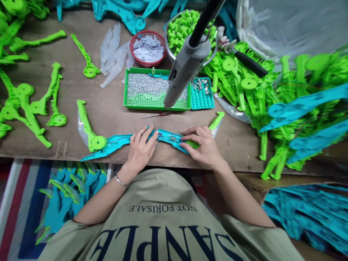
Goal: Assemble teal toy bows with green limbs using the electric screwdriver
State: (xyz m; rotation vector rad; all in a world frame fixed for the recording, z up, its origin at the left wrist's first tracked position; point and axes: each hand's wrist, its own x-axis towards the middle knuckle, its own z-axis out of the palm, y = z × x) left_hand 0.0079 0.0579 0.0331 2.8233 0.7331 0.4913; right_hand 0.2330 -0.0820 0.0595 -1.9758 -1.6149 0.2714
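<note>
A curved, bow-shaped blue plastic shell lies near the table's front edge, its open inner side up, with thin wires and small metal parts inside. My left hand grips its middle, fingers laid across it. At the right end my right hand has its fingers bent around a green plastic arm, which is mostly covered by the hand; thumb and fingertips touch the shell's end. Another green arm with a round hub is joined at the shell's left end. Clear film is attached along both arms. A thin screwdriver lies behind the shell.
A green tray of screws and a small blue tray stand behind my hands. A grey electric screwdriver hangs above them. A red basket holds white pieces. Green arms are piled right and scattered left.
</note>
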